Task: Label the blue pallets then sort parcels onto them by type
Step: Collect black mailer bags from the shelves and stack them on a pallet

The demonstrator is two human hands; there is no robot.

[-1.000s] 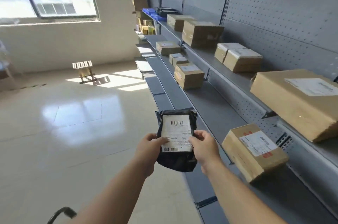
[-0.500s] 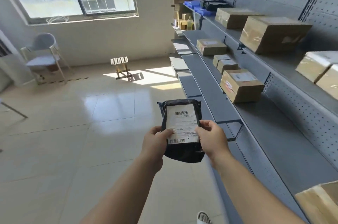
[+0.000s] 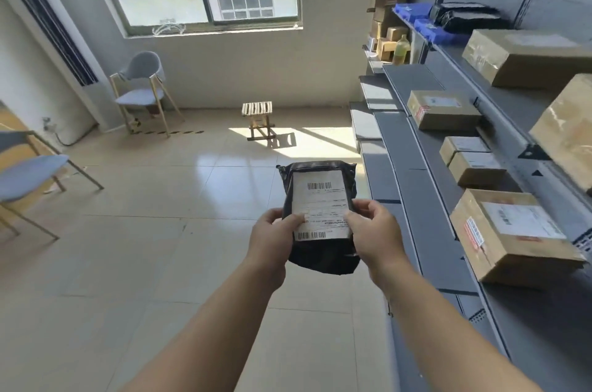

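Note:
I hold a black plastic mailer bag (image 3: 320, 196) with a white barcode label upright in front of me, above the tiled floor. My left hand (image 3: 272, 238) grips its left edge and my right hand (image 3: 374, 234) grips its right edge, thumbs on the label. Cardboard parcels lie on the grey shelves to my right: a large one (image 3: 509, 234) nearest, two small ones (image 3: 471, 158) behind it, another (image 3: 442, 109) farther back. No blue pallet is in view.
Grey shelving (image 3: 416, 167) runs along the right side. Blue bins (image 3: 426, 20) and black bags (image 3: 464, 17) sit on the upper shelf far back. A small wooden stool (image 3: 258, 119) stands mid-floor under the window. Two grey chairs (image 3: 141, 87) stand at the left.
My view has swung left, away from the shelves and toward the window and room. Both hands keep the same hold on the black mailer bag.

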